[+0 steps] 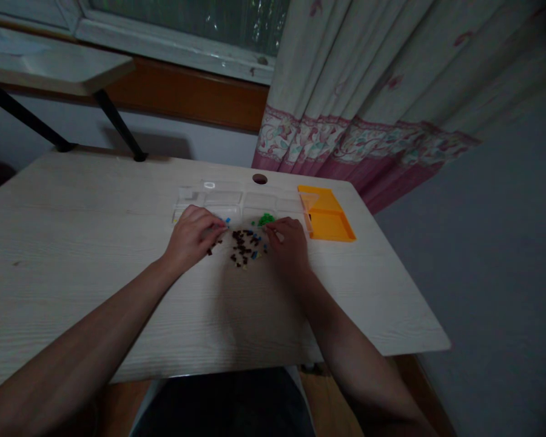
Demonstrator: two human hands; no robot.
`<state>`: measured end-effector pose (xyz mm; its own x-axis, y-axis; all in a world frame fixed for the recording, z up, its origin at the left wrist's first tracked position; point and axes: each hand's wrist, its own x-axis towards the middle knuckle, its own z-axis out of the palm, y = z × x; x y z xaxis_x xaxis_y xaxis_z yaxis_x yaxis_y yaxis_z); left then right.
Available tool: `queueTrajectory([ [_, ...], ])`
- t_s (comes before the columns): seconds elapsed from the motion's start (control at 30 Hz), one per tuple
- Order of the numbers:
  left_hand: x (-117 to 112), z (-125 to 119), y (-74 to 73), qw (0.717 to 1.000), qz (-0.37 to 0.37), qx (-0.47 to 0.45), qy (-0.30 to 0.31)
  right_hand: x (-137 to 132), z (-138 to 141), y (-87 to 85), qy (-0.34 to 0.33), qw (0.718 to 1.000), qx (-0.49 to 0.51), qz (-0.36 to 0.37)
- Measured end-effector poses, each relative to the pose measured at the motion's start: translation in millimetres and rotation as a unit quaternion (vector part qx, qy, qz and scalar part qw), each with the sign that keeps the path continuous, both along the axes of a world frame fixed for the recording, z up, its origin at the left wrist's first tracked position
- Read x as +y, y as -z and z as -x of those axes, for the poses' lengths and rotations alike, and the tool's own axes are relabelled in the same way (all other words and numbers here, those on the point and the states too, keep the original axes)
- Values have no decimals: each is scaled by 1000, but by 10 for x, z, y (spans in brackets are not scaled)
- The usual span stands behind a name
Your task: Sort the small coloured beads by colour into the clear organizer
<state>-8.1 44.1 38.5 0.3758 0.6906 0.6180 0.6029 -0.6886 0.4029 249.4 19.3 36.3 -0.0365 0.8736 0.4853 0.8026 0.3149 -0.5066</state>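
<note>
My left hand (193, 235) is at the front left of a clear plastic compartment box (259, 202), thumb and fingertips pinched together. Whatever sits in that pinch is too small to name. On the other side, my right hand (290, 243) is also closed at the fingertips, beside a small heap of green pieces (266, 219); its contents cannot be made out. Between the hands lies a loose spread of small dark brown pieces (240, 241), with a few blue pieces (254, 255) and pale ones among them. A few blue bits show near my left fingertips.
An open yellow case (330, 224) lies to the right of the clear box. Behind them the desk (95, 243) has a round cable hole (259, 179). A raised shelf (59, 67) on black legs stands at the back left. A curtain (327, 91) hangs behind the desk.
</note>
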Motion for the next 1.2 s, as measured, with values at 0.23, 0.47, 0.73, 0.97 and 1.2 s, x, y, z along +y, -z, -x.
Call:
queueTrajectory([
  [0.23, 56, 21, 20, 999, 15, -22, -43, -25, 39, 12, -1, 991, -128, 43],
  [0.47, 59, 17, 43, 999, 17, -24, -27, -37, 102, 27, 5, 985, -163, 60],
  [0.73, 37, 4, 20, 999, 25, -27, -28, -47, 128, 34, -4, 984, -166, 68],
  [0.97, 51, 10, 38, 999, 28, -28, -35, -45, 114, -5, -6, 984, -156, 81],
  [1.2, 36, 10, 14, 999, 32, -27, -33, -34, 34, -15, -41, 979, -186, 76],
])
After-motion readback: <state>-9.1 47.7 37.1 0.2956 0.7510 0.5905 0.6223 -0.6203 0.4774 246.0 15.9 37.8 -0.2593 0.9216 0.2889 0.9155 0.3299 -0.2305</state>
